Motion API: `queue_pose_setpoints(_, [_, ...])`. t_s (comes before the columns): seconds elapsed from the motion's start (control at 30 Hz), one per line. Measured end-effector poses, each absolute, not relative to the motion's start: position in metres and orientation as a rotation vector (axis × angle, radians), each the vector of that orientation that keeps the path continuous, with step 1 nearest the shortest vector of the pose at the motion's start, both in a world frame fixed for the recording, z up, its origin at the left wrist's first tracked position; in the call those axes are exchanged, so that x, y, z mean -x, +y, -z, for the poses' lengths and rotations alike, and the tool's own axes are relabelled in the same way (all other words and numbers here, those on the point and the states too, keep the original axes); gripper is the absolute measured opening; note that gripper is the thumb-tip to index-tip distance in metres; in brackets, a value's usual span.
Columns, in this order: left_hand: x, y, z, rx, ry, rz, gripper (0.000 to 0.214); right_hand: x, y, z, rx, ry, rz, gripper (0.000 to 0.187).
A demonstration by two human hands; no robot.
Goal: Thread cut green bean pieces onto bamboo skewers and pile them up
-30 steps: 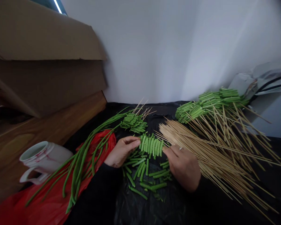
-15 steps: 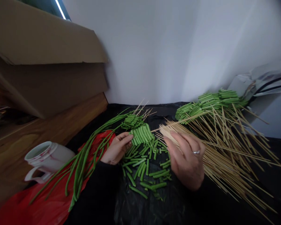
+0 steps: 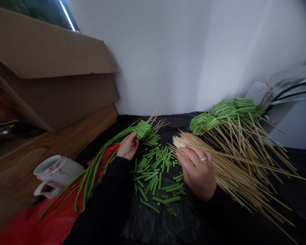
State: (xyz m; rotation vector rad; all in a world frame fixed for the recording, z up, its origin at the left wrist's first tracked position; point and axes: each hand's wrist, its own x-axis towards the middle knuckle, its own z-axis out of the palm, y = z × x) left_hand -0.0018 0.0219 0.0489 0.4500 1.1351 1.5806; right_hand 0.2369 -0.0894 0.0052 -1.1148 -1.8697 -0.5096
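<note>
1. One flat bean row (image 3: 142,128), made of short green pieces threaded side by side on a stick, is at the back left of the black sheet (image 3: 153,224). It sits on or just above a small stack (image 3: 151,139) of similar rows; whether it touches cannot be told.
2. The left hand (image 3: 128,147) pinches the bean row at its near edge, fingers closed on it. By my judgement, the row is best kept level and lined up with those beneath, sticks pointing the same way, so no piece slides off.
3. The right hand (image 3: 197,170) lies palm down on the near ends of the loose bamboo skewers (image 3: 234,163), fingers stretched out and a ring on one finger. Whether it has one skewer pinched cannot be told. Because the pile fans out and crosses itself, drawing out a single stick by its near end seems wise.
4. Between the hands lie loose cut bean pieces (image 3: 153,177), scattered at all angles.
5. Further out on the left, uncut long beans (image 3: 91,170) lie over a red bag (image 3: 40,224), with a white mug (image 3: 54,173) beside them. A larger heap of finished rows (image 3: 224,114) is at the back right, and a cardboard box (image 3: 53,68) is at the upper left.
</note>
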Motion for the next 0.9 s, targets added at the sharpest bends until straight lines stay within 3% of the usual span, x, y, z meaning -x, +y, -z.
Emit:
queue_pose_setpoints(0.27, [0.009, 0.055, -0.039, -0.495, 1.205, -1.698, 0.020, -0.279, -0.064, -0.015, 1.292, -1.702, 0.630, 0.015])
queue_pose_setpoints(0.9, [0.016, 0.071, -0.028, -0.522, 1.200, -1.647, 0.020, -0.313, -0.052, 0.000, 1.963, -1.947, 0.610, 0.016])
